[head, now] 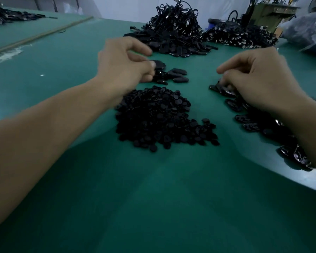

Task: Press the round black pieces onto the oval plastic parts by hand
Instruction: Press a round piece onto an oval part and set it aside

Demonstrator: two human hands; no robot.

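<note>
The left hand pinches an oval at its fingertips, while the right hand curls its fingers among the ovals beneath them, grip unclear; the discs should each sit squarely before pressing.

Green table, cable heaps, plastic bags

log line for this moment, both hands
left hand: pinches black piece | right hand: touches oval parts pile | round pieces pile: between forearms
</note>
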